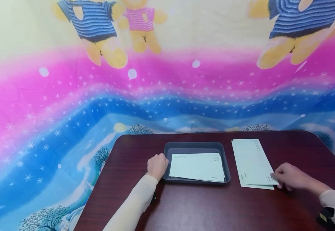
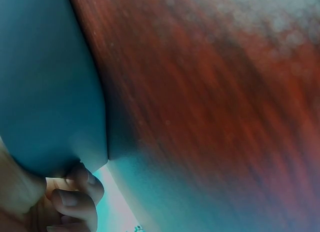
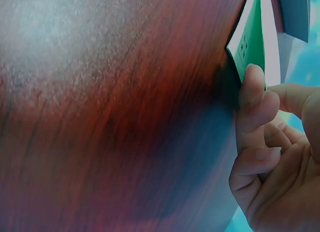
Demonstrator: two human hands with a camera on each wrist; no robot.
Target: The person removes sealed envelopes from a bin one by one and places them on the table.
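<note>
My left hand (image 1: 157, 166) grips the left rim of a dark grey tray (image 1: 194, 147); its curled fingertips (image 2: 75, 199) show at the tray's wall in the left wrist view. Inside the tray lies a small stack of pale green envelopes (image 1: 196, 167), slightly fanned. To the tray's right, my right hand (image 1: 291, 177) pinches the near right corner of the top envelope (image 1: 252, 160) between thumb and fingers. Another envelope (image 1: 256, 186) shows beneath it. In the right wrist view, the held envelope's corner (image 3: 246, 46) is lifted at the fingertips.
Everything rests on a dark red-brown wooden table (image 1: 190, 208) with rounded far corners. Behind it hangs a colourful curtain (image 1: 179, 77) printed with bears and snowflakes. A dark wrist device (image 1: 327, 218) sits by my right sleeve.
</note>
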